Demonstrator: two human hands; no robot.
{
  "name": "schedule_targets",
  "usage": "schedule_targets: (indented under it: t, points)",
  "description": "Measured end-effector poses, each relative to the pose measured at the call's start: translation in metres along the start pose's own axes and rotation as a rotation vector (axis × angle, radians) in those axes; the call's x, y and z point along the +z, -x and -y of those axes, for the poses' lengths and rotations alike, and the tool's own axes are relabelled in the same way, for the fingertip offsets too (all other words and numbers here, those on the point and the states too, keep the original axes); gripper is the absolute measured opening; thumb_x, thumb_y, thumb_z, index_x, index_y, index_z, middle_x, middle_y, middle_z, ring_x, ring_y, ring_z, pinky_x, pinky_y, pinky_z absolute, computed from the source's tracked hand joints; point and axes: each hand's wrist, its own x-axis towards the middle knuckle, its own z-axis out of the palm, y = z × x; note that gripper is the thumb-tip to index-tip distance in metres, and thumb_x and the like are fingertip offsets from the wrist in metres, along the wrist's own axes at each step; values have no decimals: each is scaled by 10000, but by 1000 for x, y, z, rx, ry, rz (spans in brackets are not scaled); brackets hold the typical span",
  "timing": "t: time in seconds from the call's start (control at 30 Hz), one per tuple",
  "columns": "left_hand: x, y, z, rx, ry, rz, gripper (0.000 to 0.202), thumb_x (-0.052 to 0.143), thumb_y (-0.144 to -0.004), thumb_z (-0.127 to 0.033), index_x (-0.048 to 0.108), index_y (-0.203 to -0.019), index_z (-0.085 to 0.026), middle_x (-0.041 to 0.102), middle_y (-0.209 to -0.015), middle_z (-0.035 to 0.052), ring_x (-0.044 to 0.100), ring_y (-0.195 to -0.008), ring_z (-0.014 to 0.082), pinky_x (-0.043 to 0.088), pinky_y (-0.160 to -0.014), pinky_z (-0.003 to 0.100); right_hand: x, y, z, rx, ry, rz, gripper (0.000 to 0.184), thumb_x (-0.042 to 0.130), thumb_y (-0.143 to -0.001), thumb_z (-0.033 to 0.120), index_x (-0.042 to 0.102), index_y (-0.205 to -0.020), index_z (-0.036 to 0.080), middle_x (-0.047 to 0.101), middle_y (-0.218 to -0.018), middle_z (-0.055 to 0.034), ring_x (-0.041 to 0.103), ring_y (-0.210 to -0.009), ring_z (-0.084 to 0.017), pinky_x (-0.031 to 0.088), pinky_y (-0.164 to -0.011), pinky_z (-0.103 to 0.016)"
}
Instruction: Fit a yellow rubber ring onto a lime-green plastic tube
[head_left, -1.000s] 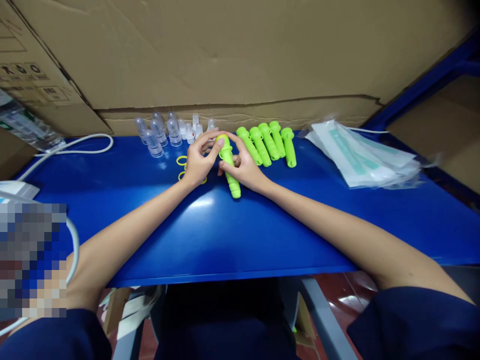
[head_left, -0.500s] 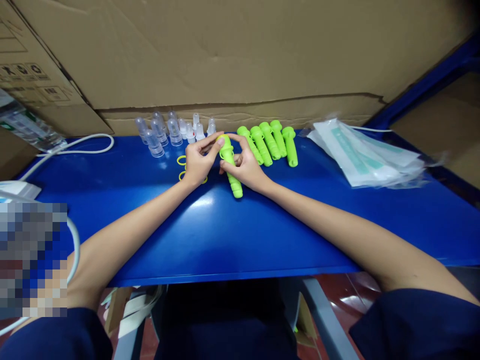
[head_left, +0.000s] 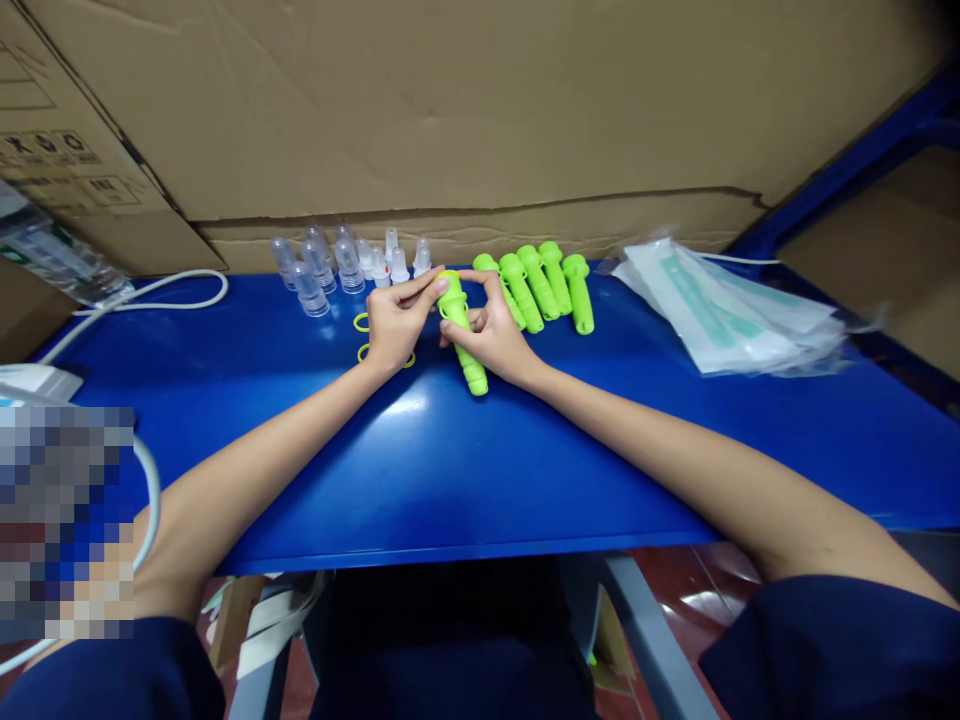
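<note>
Head view: The left hand [head_left: 394,320] pinches the head end of a lime-green flashlight-shaped piece [head_left: 471,368] between thumb and fingers. The right hand [head_left: 495,328] grips its body, index finger extended to the head. The piece slants over the blue tabletop [head_left: 465,470], tail toward the person; contact with the surface cannot be determined. Yellow rings [head_left: 356,321] lie beside the left hand.

Relative to the earlier frames, the yellow showing at the head of the held green tube [head_left: 472,372] has shrunk. Its lower end sits slightly further right. Left hand [head_left: 394,322] now overlaps the upper yellow ring [head_left: 360,322] more; right hand [head_left: 496,335], index finger more sharply bent, covers more of the row's leftmost green tube [head_left: 486,262].
</note>
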Motion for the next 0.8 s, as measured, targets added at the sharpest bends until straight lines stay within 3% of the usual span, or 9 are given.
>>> schedule_targets:
  t: [0.37, 0.6, 0.8]
  points:
    - [3, 1, -4, 16, -86, -47, 471, 794, -779, -563, 813, -1049, -178, 805, -1037, 80, 779, -922, 248, 654, -810, 345, 0, 1, -2, -1, 43, -53, 603, 618, -931, 536, 239, -1325, 283, 646, -786, 26, 689, -627, -173, 603, -595, -339]
    - [1, 2, -13, 66, -194, 9, 411, 736, -850, -533, 810, -1038, -174, 812, -988, 73, 783, -882, 229, 637, -806, 314, 2, 2, 4, 29, 56, -78, 653, 637, -915, 501, 244, -1383, 271, 614, -713, 54, 679, -592, -171, 584, -552, -315]
    - [-3, 0, -15, 78, -143, 51, 444, 723, -849, -560, 783, -1009, -150, 808, -955, 93, 774, -854, 208, 618, -771, 285, 6, -2, 6, 74, 86, -28, 741, 626, -909, 434, 177, -1467, 245, 630, -713, 34, 689, -613, -193, 596, -564, -335]
